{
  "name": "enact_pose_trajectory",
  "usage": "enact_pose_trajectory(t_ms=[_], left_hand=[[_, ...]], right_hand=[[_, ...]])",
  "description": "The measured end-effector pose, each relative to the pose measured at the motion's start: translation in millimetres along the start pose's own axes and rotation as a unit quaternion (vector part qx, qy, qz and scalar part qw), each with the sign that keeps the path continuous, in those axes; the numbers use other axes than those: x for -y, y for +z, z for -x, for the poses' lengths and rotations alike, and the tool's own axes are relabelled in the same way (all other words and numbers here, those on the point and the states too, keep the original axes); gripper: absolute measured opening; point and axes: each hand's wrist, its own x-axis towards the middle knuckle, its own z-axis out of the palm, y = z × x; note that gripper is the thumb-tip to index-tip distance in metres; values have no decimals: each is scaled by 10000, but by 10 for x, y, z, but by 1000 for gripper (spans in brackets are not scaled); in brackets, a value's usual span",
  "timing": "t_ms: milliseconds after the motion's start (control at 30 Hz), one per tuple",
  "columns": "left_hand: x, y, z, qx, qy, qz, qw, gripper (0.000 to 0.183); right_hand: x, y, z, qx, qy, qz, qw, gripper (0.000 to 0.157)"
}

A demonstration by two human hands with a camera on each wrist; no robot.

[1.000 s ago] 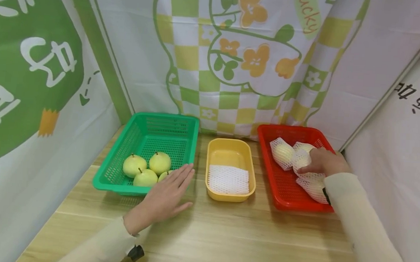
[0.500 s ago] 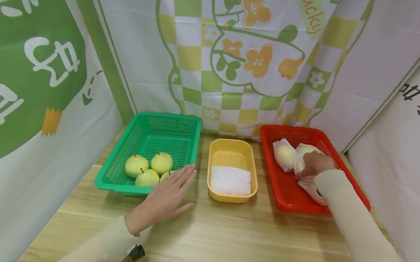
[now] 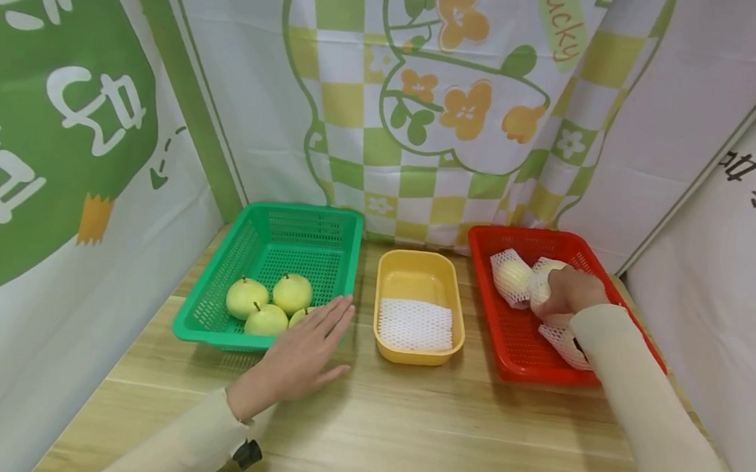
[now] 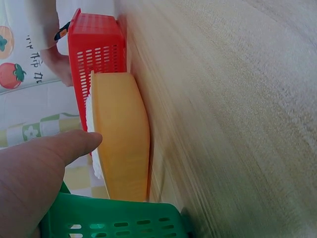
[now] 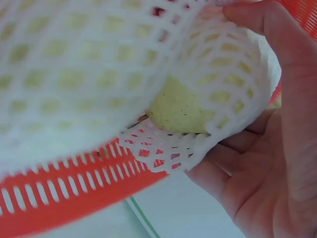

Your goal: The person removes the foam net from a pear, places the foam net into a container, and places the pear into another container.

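Note:
My right hand (image 3: 572, 291) reaches into the red basket (image 3: 519, 371) and grips a pale yellow-green pear in a white foam net (image 5: 225, 79). In the right wrist view, thumb and fingers curl round its netted side, and bare skin shows where the net opens. Another netted pear (image 3: 512, 277) lies left of the hand, and a further one (image 3: 563, 345) lies in front, partly under the sleeve. My left hand (image 3: 299, 357) is held flat with straight fingers at the front right corner of the green basket (image 3: 216, 338), overlapping one of several bare pears (image 3: 246, 299) there.
Between the baskets stands a yellow container (image 3: 416, 356) with white foam nets (image 3: 414, 325) lying flat in its front half. All three stand on a wooden table (image 3: 405, 425). A printed curtain (image 3: 416, 144) closes the back, with white cloth walls at both sides.
My right hand has shifted slightly within the red basket, closing round a netted pear. The head view has turned a little, and my left hand stays at the green basket.

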Motion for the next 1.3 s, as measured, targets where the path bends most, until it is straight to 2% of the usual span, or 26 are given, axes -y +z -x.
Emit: enact_pose_trajectory(t_ms=[267,467,600,833,967,1067,1200,1300], left_hand=[[-2,-1,-3,28,-10,65,10000,92],[4,-8,0,12,-3,89,10000,93],[4,5,-2,-42,16,57,10000,93],[7,0,2,-95,29,101,9999,93],[3,-4,2,-71,0,147,9999,93],[2,-5,0,-38,-14,132,9999,93],[1,5,-3,-54,-3,126,9999,93],[2,9,-6,-79,7,129,9999,93]], right_hand=[[4,-306,102,-64,-357,-160,9992,40],[102,-527,187,-690,-799,62,9944,43],[208,-701,279,-1008,-981,87,9900,44],[543,-938,528,-1118,-1206,292,9860,38],[795,-975,664,-1116,-1270,483,9844,33],[991,-948,751,-1121,-1368,566,9826,34],[1241,-844,854,-1156,-1682,545,9774,40],[1430,-736,922,-1209,-2100,626,9682,45]])
